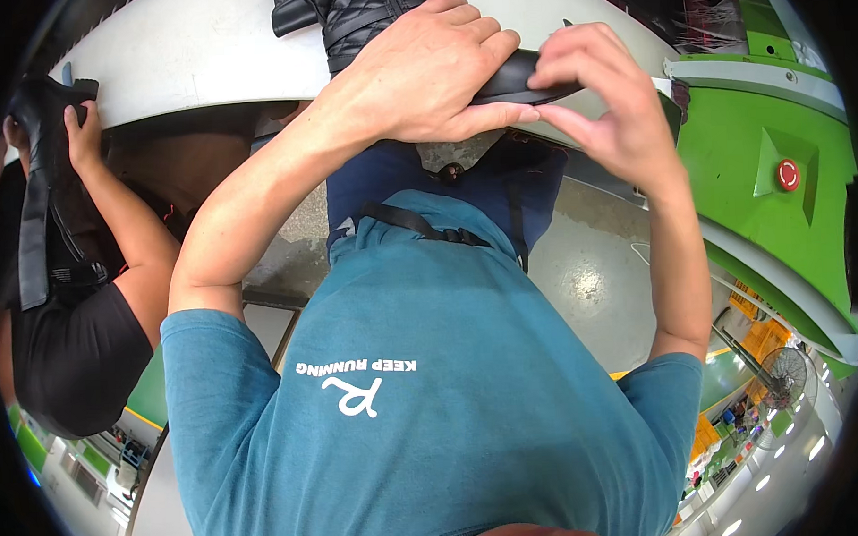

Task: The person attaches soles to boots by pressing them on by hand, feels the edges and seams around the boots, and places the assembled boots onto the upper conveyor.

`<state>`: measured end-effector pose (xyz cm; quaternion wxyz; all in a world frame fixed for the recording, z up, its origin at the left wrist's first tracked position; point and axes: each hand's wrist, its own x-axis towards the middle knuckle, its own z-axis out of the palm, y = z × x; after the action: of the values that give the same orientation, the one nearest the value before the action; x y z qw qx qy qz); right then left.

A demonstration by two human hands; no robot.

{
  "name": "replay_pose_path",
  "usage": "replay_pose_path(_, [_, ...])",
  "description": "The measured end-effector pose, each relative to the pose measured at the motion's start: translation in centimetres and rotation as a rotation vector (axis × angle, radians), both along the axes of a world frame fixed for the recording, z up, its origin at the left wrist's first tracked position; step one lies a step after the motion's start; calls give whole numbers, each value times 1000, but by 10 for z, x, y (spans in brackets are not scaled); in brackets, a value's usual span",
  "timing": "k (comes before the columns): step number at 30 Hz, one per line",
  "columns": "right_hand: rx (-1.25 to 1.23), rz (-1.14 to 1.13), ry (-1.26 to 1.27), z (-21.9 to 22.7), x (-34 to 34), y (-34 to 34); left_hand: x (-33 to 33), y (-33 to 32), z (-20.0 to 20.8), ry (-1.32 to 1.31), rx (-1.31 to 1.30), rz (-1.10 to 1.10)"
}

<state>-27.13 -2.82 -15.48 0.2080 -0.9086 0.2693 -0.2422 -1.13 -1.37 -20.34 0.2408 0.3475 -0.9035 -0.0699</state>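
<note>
A black boot [511, 80] with a quilted, strapped shaft lies on its side on the white table [223, 62], its toe to the right. My left hand [432, 69] is closed over the boot's foot, covering its middle. At the toe, my right hand [612, 101] has its fingers curled and slightly blurred, the thumb near my left thumb. A small dark tip [568, 23] shows beyond its fingers; what it belongs to is hidden.
On the left, a co-worker's hand [84, 134] holds another black boot [42, 159]. To the right stands a green machine [737, 163] with a red emergency-stop button [788, 175]. A fan [785, 376] stands lower right. Black bristly material [713, 17] lies at the far right.
</note>
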Motion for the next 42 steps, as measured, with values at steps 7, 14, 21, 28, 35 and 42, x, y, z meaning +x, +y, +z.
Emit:
replay_pose_path(7, [639,-463,131,-29,-63,-24,7,-24,10,47,39,-250])
replay_pose_path(14, [501,-505,247,-29,-75,-34,15,-37,10,45,-19,-443])
replay_pose_path(21, [448,-475,112,-71,-78,-57,20,-41,7,35,78,-523])
replay_pose_path(28, [620,-271,213,62,-9,-9,21,-52,5,124,42,-748])
replay_pose_path(35, [79,11,615,67,22,7,20,-54,-2,117,44,-710])
replay_pose_path(42, [-77,37,657,64,43,14,16,-51,-5,57,18,-639])
